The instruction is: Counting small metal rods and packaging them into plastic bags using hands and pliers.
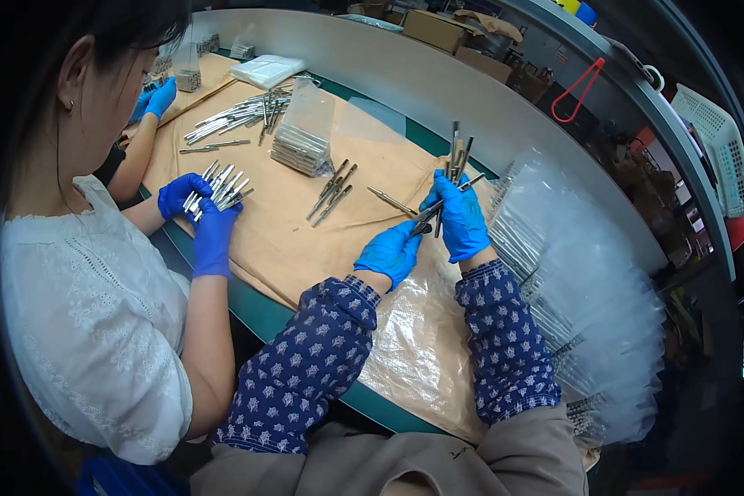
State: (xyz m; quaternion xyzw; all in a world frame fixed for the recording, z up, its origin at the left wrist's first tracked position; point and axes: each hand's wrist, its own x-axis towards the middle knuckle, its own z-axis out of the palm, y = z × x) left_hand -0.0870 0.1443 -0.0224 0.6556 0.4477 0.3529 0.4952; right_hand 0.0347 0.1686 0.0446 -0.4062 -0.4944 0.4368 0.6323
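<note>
Both my hands wear blue gloves and meet over the paper-covered table. My left hand (388, 252) is closed on dark metal rods (426, 217) that slant up toward the right hand. Closed round several upright metal rods (456, 157) is my right hand (465, 221); their ends stick out above and below the fingers. Where the two bunches cross, I cannot tell which hand grips each rod. One loose rod (391, 201) lies just left of my hands. Farther left is a small group of rods (332, 192), beside a transparent bag packed with rods (302, 149).
At my left a co-worker's gloved hands (211, 211) hold a bunch of rods; another person's gloved hands (159, 97) work beyond. A rod pile (236, 116) and flat plastic bags (269, 70) lie at the back. Filled bags (521, 236) line the right side below a low partition (587, 186).
</note>
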